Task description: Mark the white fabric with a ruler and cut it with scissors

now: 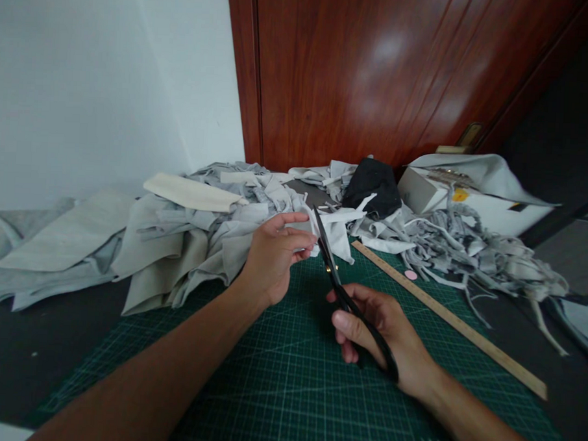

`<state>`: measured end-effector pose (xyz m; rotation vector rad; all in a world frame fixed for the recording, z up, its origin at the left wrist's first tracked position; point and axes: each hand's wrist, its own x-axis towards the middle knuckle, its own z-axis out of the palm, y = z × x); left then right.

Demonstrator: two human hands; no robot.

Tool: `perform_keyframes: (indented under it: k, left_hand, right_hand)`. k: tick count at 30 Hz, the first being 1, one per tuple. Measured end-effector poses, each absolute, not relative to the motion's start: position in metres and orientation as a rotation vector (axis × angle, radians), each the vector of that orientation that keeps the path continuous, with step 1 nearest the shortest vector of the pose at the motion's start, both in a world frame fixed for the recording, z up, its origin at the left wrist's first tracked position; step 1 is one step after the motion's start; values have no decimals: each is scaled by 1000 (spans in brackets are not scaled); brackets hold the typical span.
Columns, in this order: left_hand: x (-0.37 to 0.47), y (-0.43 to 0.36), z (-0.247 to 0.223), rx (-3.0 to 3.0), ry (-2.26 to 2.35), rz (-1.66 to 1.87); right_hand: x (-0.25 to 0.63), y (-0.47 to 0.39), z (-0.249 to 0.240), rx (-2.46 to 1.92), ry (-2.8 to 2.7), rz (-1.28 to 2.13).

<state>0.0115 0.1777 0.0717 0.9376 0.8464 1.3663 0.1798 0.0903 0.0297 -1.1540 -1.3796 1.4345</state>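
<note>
Black-handled scissors [332,264] are gripped in my right hand [377,325], their blades pointing up and away over the cutting mat [267,382]. A white strip of cloth [340,216] runs beside the blades, just past my left fingertips. My left hand [280,249] pinches the near part of this cloth between thumb and fingers, left of the blades. Whether the blades touch the cloth I cannot tell. Part of the cloth is hidden behind my left fingers.
Grey and cream fabric pieces [176,235] are heaped on the left. A wooden ruler [446,311] lies slanted on the right, near a pink disc [411,275]. Beyond are tangled grey strips [449,240], a black cloth bundle [372,188] and a white box [422,190].
</note>
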Motion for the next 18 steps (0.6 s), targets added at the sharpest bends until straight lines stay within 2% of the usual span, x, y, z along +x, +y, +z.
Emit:
perform_keyframes:
  k: [18]
  left_hand:
    - [13,177,71,959,895,1376]
  right_hand:
    - [180,88,29,-1181,-1362,1418]
